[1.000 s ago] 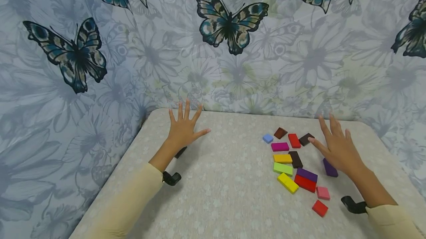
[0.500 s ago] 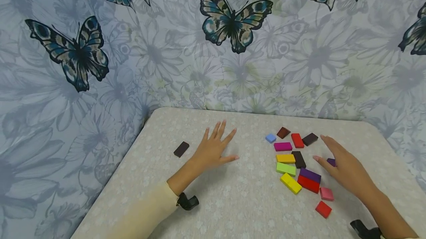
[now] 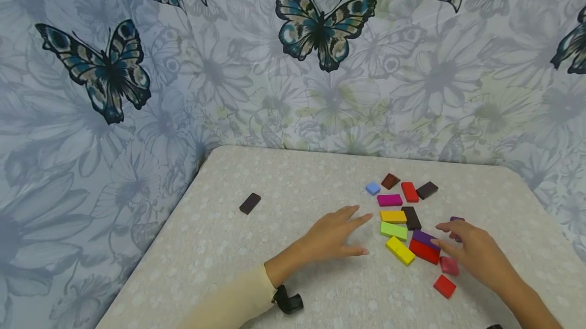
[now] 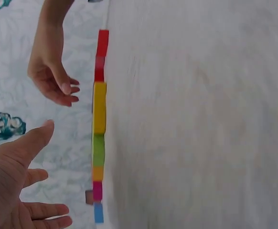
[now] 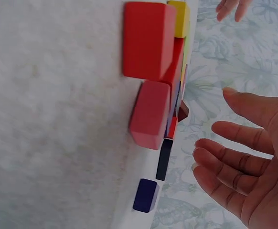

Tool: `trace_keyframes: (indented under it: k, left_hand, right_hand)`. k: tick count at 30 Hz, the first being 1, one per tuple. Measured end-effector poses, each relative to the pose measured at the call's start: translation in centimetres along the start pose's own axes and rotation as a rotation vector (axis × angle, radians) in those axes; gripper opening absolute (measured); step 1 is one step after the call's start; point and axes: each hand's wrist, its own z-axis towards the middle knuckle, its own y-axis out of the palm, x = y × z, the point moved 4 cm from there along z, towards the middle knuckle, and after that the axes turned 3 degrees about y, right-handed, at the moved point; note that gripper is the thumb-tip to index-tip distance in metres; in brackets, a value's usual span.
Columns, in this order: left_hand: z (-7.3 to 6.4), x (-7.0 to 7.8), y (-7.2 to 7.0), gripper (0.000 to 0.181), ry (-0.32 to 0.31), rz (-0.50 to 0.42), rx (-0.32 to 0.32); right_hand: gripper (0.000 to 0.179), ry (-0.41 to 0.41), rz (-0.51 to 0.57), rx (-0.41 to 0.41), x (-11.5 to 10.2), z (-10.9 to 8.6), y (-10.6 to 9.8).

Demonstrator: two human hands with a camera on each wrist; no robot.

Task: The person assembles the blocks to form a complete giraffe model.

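Observation:
Coloured blocks lie in a loose cluster on the table's right half. My left hand [image 3: 331, 235] hovers just left of them, fingers spread and holding nothing, nearest the yellow block [image 3: 400, 250] and the lime green block [image 3: 393, 231]. On the cluster's other side my right hand [image 3: 478, 252] is above the table with relaxed fingers, its thumb near the purple block [image 3: 425, 239] and red block [image 3: 424, 251]. It partly hides another purple block [image 3: 457, 218]. In the right wrist view a pink block [image 5: 151, 114] and a red block [image 5: 148, 40] stand apart from the fingers.
One dark brown block [image 3: 250, 203] lies alone on the left of the table [image 3: 293, 181]. Farther back in the cluster are a blue block [image 3: 373, 188], a magenta block [image 3: 389, 200] and another dark block [image 3: 427, 190]. A butterfly-patterned wall covering [image 3: 229, 80] borders the table.
My left hand has moved right and nearer, from beside the lone dark block to the cluster's left side. My right hand has come nearer from the back right. The blocks look unmoved.

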Motion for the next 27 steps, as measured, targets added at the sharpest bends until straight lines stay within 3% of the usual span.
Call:
trace_keyframes:
  k: [5,9,20,27]
  left_hand:
    - [1.4,1.8,1.5,0.067,0.013,-0.112,-0.057]
    - [2.6,2.6,2.4,0.057,0.019,-0.145,-0.086]
    - [4.7,3.1,2.9,0.048,0.024,-0.139,-0.038]
    - [5.4,3.2,3.6,0.048,0.076,-0.075,-0.05]
  right_hand:
    - [0.042,0.012,0.013,-0.056,0.3,-0.4,0.8]
    - [0.038,-0.004,-0.002,-0.097,0.3,-0.3,1.3]
    - [0.025,-0.025,-0.054,-0.159,-0.1,0.4,1.8]
    - [0.033,-0.037,-0.098,-0.193,-0.5,0.6,2.3]
